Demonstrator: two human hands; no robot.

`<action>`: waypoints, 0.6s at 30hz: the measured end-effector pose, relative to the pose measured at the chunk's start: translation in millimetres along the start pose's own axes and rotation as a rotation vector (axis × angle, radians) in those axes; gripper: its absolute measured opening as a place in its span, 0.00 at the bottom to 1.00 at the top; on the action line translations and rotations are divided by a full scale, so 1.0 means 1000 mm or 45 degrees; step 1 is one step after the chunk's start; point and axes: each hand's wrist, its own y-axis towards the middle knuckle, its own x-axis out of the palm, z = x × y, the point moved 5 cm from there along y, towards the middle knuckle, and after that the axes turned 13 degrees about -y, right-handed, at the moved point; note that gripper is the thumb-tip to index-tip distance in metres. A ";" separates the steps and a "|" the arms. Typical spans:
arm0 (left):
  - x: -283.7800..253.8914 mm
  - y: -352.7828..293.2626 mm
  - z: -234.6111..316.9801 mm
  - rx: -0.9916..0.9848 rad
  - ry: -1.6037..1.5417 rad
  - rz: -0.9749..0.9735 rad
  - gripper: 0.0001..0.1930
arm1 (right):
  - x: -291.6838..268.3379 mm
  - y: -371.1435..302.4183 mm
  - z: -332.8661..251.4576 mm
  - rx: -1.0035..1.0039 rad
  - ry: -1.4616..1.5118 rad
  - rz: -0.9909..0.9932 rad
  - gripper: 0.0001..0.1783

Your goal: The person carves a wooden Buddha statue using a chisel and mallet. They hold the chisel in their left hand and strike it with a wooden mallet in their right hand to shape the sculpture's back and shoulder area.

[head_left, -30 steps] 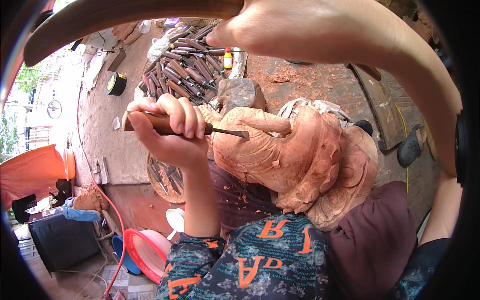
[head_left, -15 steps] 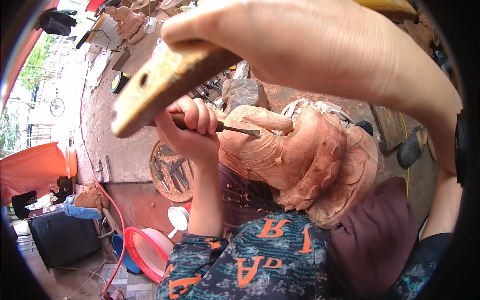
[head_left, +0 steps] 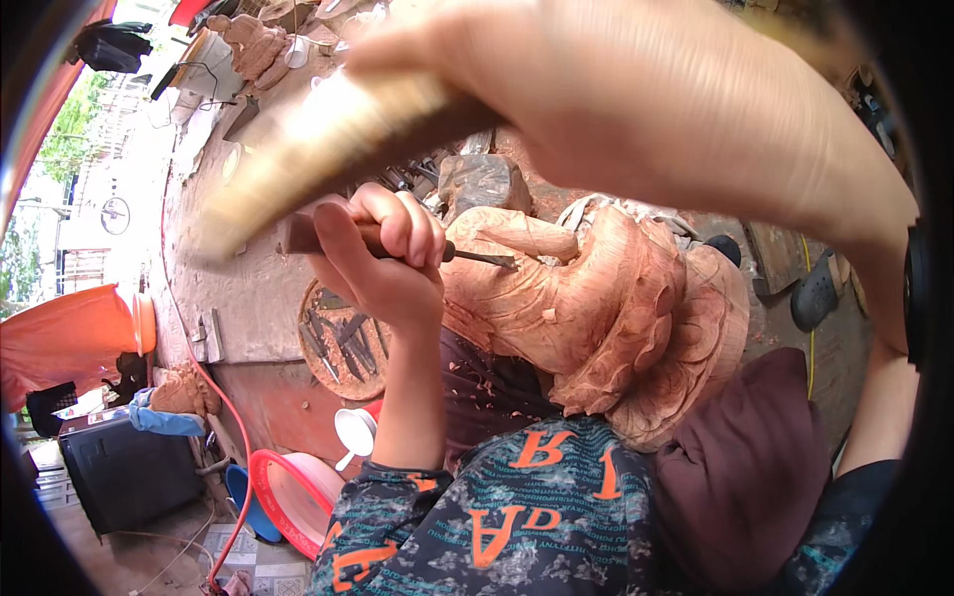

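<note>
My left hand (head_left: 390,253) is wrapped round the wooden handle of a chisel (head_left: 482,258), whose blade tip touches the carved wooden statue (head_left: 586,298). The reddish statue lies tilted across my lap, with folds and layered shapes cut into it. Raised close to the camera, my right hand (head_left: 556,89) grips a thick wooden mallet (head_left: 308,149), blurred by motion. The mallet's far end hangs to the left of the chisel handle's butt, and from this view I cannot tell the gap between them. Small wood chips lie on the dark cloth (head_left: 497,382) over my leg.
A round tray (head_left: 314,373) of several carving tools sits left of my forearm. Near it are a white cup (head_left: 356,433), a red-rimmed basin (head_left: 266,477), a red hose (head_left: 229,397) and a black box (head_left: 129,472). A dark block (head_left: 485,186) stands beyond the statue.
The mallet has swung and blurred, its far end now lower and farther left. My left hand and the chisel have shifted slightly right, the blade still at the statue.
</note>
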 end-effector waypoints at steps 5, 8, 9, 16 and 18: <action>-0.007 0.000 0.007 0.044 -0.021 -0.030 0.15 | -0.004 0.001 0.000 -0.028 -0.010 0.020 0.21; -0.004 -0.004 0.003 0.027 -0.005 0.016 0.15 | -0.004 -0.007 -0.002 -0.001 -0.026 0.011 0.21; -0.004 -0.005 0.004 0.018 0.044 0.014 0.15 | -0.007 -0.008 0.001 -0.003 -0.033 0.020 0.21; 0.009 -0.012 0.005 0.085 0.191 0.066 0.15 | -0.005 -0.022 -0.003 0.038 -0.086 0.045 0.21; 0.016 -0.012 0.004 0.035 0.269 0.092 0.15 | -0.006 -0.027 -0.002 0.065 -0.108 0.054 0.21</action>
